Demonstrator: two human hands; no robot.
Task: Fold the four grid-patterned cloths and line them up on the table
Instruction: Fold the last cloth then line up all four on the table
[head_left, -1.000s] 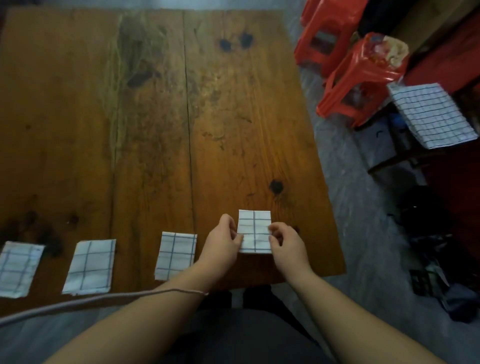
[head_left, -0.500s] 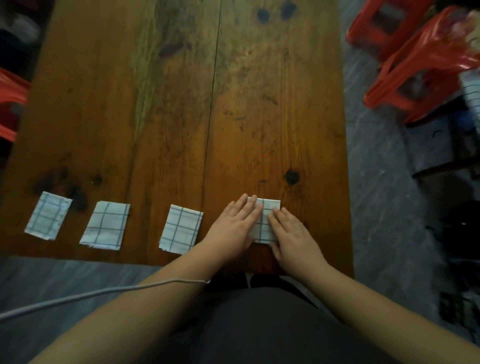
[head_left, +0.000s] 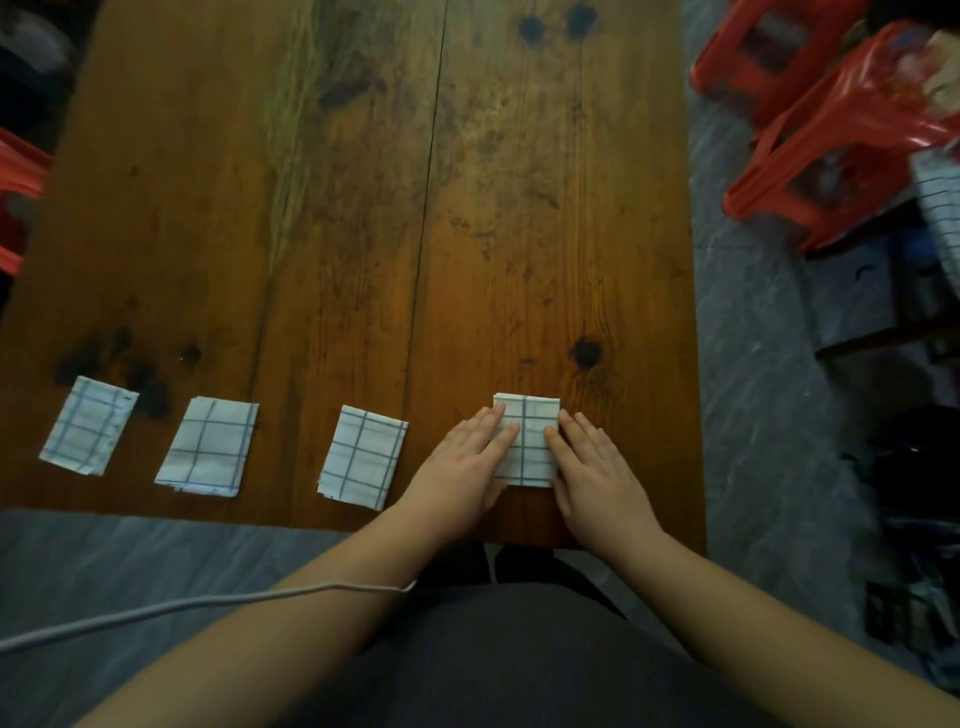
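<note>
Beyond the near row, the worktop (head_left: 363, 208) is open wood — wide room to pass. Gaps separate the folded cloths (head_left: 361, 457) along that edge; red stools (head_left: 831, 156) stand off the right side.

The counter (head_left: 363, 218) was varnished wood, worn, stained and faintly glossy, with dark knots. The four folded cloths (head_left: 527, 441) were matt woven fabric. The red stools (head_left: 810, 156) at far right were shiny plastic.

Along the near edge of the table (head_left: 363, 208) lie, left to right, the leftmost cloth (head_left: 88, 434), second cloth (head_left: 208, 447), third cloth (head_left: 362, 456) and rightmost cloth (head_left: 530, 441). The left hand (head_left: 462, 467) and right hand (head_left: 597, 467) rest flat on either side of the rightmost cloth. Stools (head_left: 831, 145) stand to the right of the table.
</note>
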